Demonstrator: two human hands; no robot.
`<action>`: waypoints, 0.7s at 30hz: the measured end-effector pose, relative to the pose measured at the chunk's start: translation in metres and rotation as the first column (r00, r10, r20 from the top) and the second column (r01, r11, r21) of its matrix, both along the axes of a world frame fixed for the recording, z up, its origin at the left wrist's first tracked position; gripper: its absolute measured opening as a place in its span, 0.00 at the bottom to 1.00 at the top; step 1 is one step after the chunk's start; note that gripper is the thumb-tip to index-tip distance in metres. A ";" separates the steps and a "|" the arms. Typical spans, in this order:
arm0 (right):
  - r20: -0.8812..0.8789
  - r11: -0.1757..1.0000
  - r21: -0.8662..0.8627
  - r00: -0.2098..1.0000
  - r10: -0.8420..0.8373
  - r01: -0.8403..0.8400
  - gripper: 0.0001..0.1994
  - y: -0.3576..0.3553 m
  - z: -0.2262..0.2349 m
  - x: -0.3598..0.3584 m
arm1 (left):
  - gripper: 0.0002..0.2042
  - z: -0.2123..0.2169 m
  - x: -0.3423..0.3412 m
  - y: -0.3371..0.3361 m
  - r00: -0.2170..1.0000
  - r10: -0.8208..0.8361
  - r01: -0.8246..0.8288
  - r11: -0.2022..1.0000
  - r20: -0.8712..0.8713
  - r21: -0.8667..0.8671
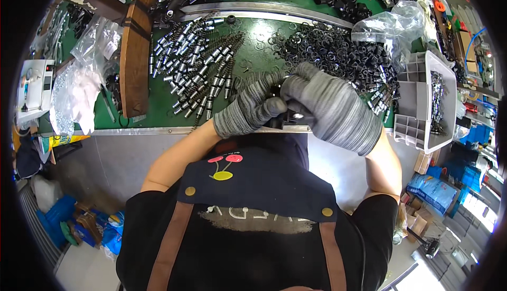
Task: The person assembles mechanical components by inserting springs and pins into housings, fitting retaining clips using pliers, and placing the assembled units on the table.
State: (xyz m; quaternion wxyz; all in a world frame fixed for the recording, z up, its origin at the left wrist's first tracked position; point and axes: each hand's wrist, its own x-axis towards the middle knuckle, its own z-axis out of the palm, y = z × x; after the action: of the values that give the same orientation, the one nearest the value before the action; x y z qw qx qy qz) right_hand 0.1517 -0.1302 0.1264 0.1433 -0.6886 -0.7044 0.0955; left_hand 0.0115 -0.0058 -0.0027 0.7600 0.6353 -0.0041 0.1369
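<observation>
My hands, both in grey striped knit gloves, meet at the front edge of the green bench. My left hand point(245, 109) has its fingers curled inward, thumb pointing at the right hand. My right hand point(338, 109) is closed, its fingertips bent down beside the left ones. Small dark parts show between the gloves, too covered to name. Left of the hands lies a pile of silver metal shafts with springs point(198, 64). Beyond my right hand are a heap of small black rings point(322, 45) and several black sleeves point(364, 61).
A grey plastic bin point(414, 101) holding metal parts stands at the right edge. A wooden board point(136, 64) rises at the left. A metal rail point(264, 15) crosses behind the piles, with black parts beyond. Clear plastic bags point(393, 27) lie at back right.
</observation>
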 end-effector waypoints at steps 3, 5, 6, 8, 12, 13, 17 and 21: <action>-0.174 1.000 -0.014 0.985 0.000 -0.003 0.23 -0.003 -0.016 0.010 | 0.27 -0.006 0.001 0.000 0.993 0.116 -0.116 0.990 0.003 -0.082; -0.650 0.973 0.139 0.758 -0.052 0.186 0.37 -0.016 -0.007 0.015 | 0.23 -0.010 0.004 0.005 0.998 0.042 -0.029 0.967 0.047 -0.253; -0.754 0.919 0.276 0.656 0.026 0.282 0.43 -0.017 -0.011 0.016 | 0.21 -0.011 0.005 0.006 0.997 0.007 0.018 0.942 0.074 -0.334; -0.827 0.831 0.383 0.551 0.113 0.404 0.49 -0.022 -0.020 0.019 | 0.19 -0.002 0.001 0.006 0.999 0.011 0.002 0.915 0.032 -0.404; -0.916 0.564 0.401 0.309 0.256 0.722 0.51 -0.032 -0.049 0.024 | 0.15 0.010 0.002 0.005 0.999 0.027 -0.046 0.865 -0.046 -0.500; -0.915 0.533 0.402 0.300 0.270 0.744 0.50 -0.030 -0.058 0.024 | 0.14 0.008 0.003 0.006 0.998 0.055 -0.066 0.873 -0.037 -0.483; -0.904 0.471 0.413 0.290 0.313 0.779 0.46 -0.024 -0.091 0.022 | 0.13 0.014 0.006 0.002 0.998 0.036 -0.062 0.759 -0.053 -0.648; -0.899 0.483 0.426 0.296 0.323 0.765 0.42 -0.018 -0.121 0.025 | 0.12 0.008 0.007 0.003 0.998 0.019 -0.057 0.714 -0.062 -0.698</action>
State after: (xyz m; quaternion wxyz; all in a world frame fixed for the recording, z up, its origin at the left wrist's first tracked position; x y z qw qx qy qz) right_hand 0.1771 -0.1477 0.0059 0.8389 -0.4430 -0.3026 0.0914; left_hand 0.0186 -0.0029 0.0052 0.9406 0.3042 0.0800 0.1281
